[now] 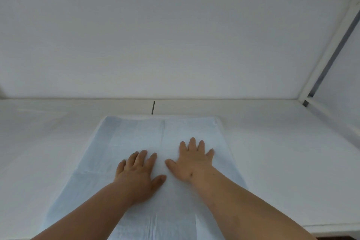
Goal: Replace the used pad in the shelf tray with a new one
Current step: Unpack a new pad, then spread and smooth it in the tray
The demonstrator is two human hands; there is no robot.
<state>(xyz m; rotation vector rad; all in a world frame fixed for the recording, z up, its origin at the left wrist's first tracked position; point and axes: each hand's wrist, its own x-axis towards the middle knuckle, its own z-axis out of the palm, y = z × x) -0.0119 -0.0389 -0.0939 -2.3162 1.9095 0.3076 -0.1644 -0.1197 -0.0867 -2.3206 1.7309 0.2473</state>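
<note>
A pale blue and white pad [148,132] lies unfolded and flat on the white floor of the shelf tray [272,152], reaching from near the back wall to the front edge. Fold creases cross it. My left hand [138,173] rests palm down on the pad's middle, fingers spread. My right hand [191,160] lies flat beside it, slightly farther back, fingers also spread. The thumbs nearly touch. Neither hand holds anything. My forearms hide the pad's near part.
The tray's white back wall [175,45] rises behind the pad. A short dark slot or pin [153,107] sits at the floor's back edge. A white frame post [327,48] slants up at the right. Bare tray floor lies on both sides of the pad.
</note>
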